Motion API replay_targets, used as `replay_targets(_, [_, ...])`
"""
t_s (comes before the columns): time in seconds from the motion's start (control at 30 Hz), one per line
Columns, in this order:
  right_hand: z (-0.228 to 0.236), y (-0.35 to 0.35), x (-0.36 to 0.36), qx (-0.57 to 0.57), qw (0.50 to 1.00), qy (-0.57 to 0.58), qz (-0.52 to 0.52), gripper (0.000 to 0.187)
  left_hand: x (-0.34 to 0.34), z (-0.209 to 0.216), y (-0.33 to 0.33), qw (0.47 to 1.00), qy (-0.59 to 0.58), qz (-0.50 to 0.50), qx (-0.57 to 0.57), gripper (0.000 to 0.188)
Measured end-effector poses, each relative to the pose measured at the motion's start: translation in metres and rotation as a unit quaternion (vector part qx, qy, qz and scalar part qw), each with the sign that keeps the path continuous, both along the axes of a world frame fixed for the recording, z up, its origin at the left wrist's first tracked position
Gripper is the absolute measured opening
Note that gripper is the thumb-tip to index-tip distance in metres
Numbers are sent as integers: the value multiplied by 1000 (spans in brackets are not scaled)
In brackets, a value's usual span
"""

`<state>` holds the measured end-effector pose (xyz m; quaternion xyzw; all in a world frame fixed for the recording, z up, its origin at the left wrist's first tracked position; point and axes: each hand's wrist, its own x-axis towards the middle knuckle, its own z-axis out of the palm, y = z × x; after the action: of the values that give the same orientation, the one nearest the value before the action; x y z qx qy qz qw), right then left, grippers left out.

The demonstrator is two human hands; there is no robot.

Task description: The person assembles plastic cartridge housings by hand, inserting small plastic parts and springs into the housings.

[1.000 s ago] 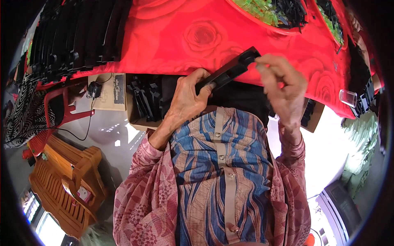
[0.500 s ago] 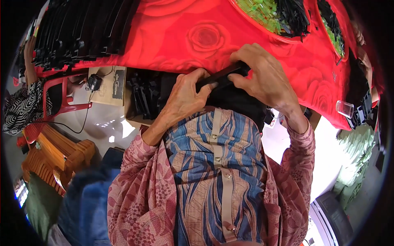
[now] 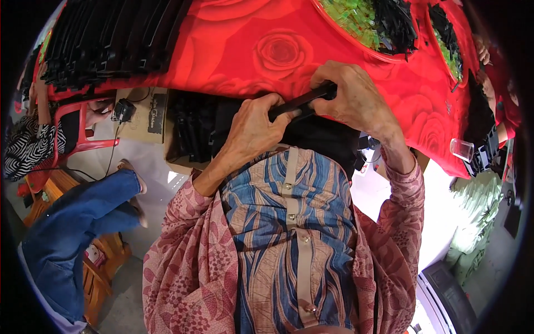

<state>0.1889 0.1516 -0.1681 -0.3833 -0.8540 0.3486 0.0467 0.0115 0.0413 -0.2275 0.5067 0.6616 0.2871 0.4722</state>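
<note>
By red table's (image 3: pixel 239 61) near edge, L hand (image 3: pixel 258 119) & R hand (image 3: pixel 356 103) clamp opp. ends of long black part (image 3: pixel 302 102); R grip partly hidden, but uneven pressure could prob. slip or crack it.

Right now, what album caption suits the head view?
Left hand and right hand grip a black elongated part by a red rose-print tablecloth.

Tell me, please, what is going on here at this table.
A seated person grips a long black part in both hands, the left hand at one end and the right hand at the other, above the near edge of the red rose-patterned tablecloth. Similar long black pieces lie side by side at the table's left, and a red-rimmed tray of small green and black pieces sits toward the right.
</note>
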Motion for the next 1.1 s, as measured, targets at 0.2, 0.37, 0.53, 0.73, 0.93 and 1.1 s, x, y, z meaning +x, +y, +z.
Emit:
replay_targets(0.2, [0, -3, -2, 17, 1000, 3, 8, 29, 3, 1, 0, 998, 36, -4, 45, 29])
replay_targets(0.37, [-3, -8, 0, 64, 998, 22, 20, 29, 11, 6, -2, 996, 62, -1, 63, 28])
replay_targets(0.53, [-4, -3, 1, 20, 999, 37, 11, 27, 11, 5, -1, 995, 89, -19, 51, 31])
replay_targets(0.73, [-15, 3, 5, 38, 998, 42, 2, 25, 15, 9, 5, 993, 113, -32, 28, 32])
replay_targets(0.93, [-9, 4, 7, -8, 999, 50, 17, 25, 14, 6, 4, 994, 93, -43, 33, 30])
replay_targets(1.1, [-5, 9, 6, -31, 998, 33, 48, 25, 14, -3, -3, 992, 67, -25, 99, 29])
